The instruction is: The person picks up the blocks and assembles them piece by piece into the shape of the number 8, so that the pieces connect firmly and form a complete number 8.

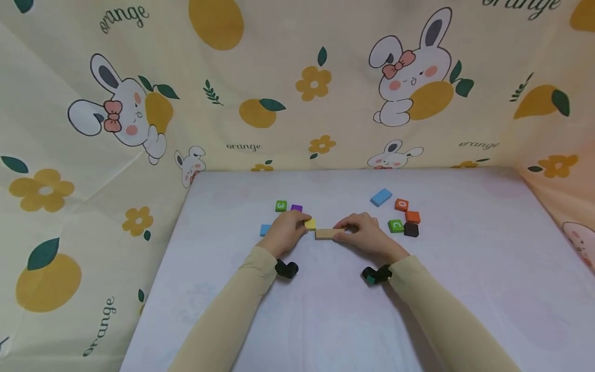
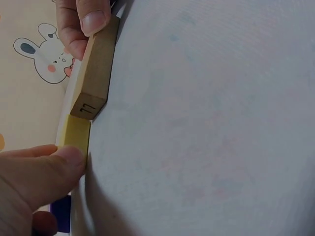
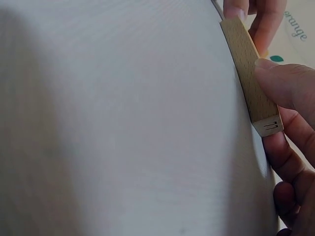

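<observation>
My right hand (image 1: 364, 233) pinches a natural wood block (image 1: 324, 234) near its right end, thumb on the near face; the number 77 is marked on its end (image 3: 268, 126). My left hand (image 1: 285, 229) holds a yellow block (image 1: 310, 224) between thumb and fingers, and part of that block is covered by them. In the left wrist view the yellow block (image 2: 76, 132) meets the numbered end of the wood block (image 2: 96, 69). Close to the left hand lie a purple block (image 1: 296, 208), a green block with a 3 (image 1: 281, 206) and a partly hidden blue block (image 1: 265, 230).
Right of the right hand, a blue block (image 1: 381, 197), two orange blocks (image 1: 402, 204), a green block (image 1: 396, 226) and a black block (image 1: 411, 230) lie on the white tabletop (image 1: 325, 320). A patterned cloth (image 1: 279, 67) rises behind the table and at its sides.
</observation>
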{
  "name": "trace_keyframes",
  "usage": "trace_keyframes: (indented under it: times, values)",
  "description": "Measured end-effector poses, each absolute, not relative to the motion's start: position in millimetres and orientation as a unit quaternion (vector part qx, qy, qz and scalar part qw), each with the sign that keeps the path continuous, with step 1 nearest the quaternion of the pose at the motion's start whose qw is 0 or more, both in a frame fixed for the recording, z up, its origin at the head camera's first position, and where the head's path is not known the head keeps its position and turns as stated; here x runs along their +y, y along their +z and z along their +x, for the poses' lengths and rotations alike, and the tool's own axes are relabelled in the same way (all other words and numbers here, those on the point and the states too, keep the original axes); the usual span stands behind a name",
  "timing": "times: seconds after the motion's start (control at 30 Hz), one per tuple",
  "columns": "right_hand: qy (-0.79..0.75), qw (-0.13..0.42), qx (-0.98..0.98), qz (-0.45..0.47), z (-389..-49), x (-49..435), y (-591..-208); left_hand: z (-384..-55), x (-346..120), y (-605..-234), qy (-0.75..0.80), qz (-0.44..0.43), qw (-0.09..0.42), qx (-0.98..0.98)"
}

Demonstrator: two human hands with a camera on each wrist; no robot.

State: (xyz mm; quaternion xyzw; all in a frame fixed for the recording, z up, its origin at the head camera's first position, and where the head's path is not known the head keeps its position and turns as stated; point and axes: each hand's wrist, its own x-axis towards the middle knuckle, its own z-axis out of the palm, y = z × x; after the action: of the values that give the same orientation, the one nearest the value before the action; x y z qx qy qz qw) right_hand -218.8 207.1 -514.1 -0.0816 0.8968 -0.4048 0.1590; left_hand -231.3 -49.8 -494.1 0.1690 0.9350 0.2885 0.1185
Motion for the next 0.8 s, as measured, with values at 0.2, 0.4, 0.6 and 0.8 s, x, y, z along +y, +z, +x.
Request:
trace_keyframes:
  times: [0.2,0.4,0.6,0.8]
  values:
    - [-0.399,0.156,0.901,-0.074,-217.3,204.7,-513.1,-232.5,-48.6,-495.2,0.282,0.17,0.115,0.937]
    - [-0.397,0.141,0.904,-0.07,-216.7,203.2,-512.6,-232.5,-46.9,-495.0,0.285,0.167,0.112,0.937]
    - [-0.397,0.143,0.905,-0.063,-215.5,203.7,-512.3,-231.6,-46.9,-495.1,0.278,0.169,0.107,0.94]
    - [-0.404,0.142,0.901,-0.069,-215.3,203.9,-512.0,-231.2,-49.5,-494.5,0.28,0.183,0.098,0.937]
